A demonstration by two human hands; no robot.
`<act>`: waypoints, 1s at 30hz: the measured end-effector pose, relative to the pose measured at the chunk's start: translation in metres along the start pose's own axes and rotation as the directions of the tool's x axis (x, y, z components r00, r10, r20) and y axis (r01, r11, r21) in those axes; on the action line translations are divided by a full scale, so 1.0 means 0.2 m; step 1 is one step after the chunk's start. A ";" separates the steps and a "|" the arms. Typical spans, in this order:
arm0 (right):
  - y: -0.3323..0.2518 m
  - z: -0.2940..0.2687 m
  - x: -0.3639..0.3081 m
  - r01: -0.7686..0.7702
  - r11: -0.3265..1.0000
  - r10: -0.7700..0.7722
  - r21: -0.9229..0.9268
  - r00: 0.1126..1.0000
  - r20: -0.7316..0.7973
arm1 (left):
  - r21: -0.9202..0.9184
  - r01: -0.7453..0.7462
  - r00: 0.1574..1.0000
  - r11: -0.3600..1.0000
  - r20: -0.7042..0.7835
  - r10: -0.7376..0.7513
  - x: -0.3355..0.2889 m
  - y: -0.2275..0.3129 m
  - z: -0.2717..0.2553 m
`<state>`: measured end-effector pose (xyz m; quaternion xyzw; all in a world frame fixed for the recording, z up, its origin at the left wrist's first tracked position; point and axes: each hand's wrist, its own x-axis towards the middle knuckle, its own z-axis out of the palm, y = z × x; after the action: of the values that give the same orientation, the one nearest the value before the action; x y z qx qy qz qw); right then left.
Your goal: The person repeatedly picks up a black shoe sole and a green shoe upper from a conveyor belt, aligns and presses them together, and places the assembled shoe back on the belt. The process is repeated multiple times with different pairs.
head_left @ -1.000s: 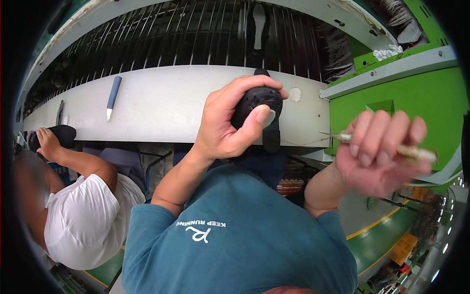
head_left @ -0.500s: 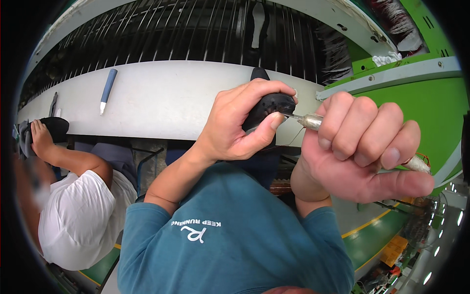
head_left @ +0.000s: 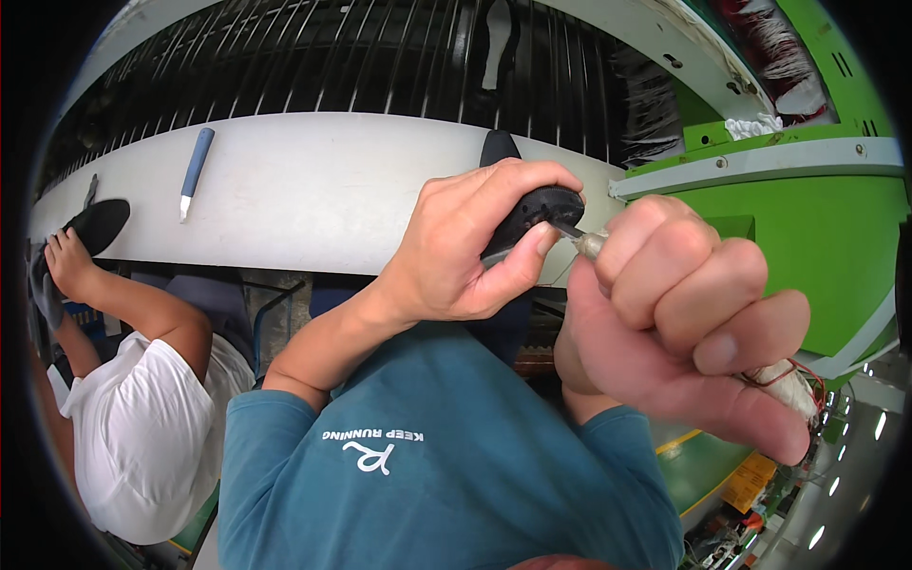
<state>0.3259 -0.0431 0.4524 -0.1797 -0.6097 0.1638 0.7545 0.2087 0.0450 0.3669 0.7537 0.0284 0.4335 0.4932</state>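
Note:
My left hand [head_left: 451,242] is wrapped round a black shoe [head_left: 551,201], fingers over its top and thumb pressed along the near side. The shoe is held tilted above the near edge of the white ledge, and much of it is hidden by the hand. My right hand [head_left: 679,299] is closed round a thin-tipped hand tool [head_left: 591,246] with a wrapped pale handle and reddish wires at its rear end. The metal tip meets the shoe beside my left thumb; the exact contact is too small to make out.
On the white ledge [head_left: 294,190] lies a blue-handled blade [head_left: 197,176]. Beyond it runs a bed of metal rods [head_left: 380,71] carrying another dark shoe piece [head_left: 495,57]. A green machine [head_left: 817,256] stands at right. At left, a person in white holds a black shoe piece [head_left: 106,224].
My right hand has turned and come slightly lower and nearer, tilting the tool more steeply. The shoe has turned a little in my left hand. The person at left has raised their shoe piece.

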 end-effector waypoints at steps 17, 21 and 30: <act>-0.09 -0.18 0.04 -0.151 0.972 0.172 0.179 0.979 -0.106 | -0.029 0.042 0.996 0.999 -0.077 -0.044 0.02 0.02 0.02; -0.07 -0.17 0.04 -0.164 0.971 0.185 0.177 0.976 -0.114 | -0.039 0.003 0.995 0.999 -0.102 -0.007 0.03 0.00 0.03; -0.03 -0.17 0.04 -0.182 0.973 0.194 0.142 0.978 -0.075 | 0.030 0.017 0.995 0.999 -0.094 -0.014 0.02 0.02 0.03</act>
<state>0.3612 -0.0482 0.4551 -0.1926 -0.5435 0.2670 0.7721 0.2151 0.0403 0.3720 0.7397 0.0640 0.4643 0.4829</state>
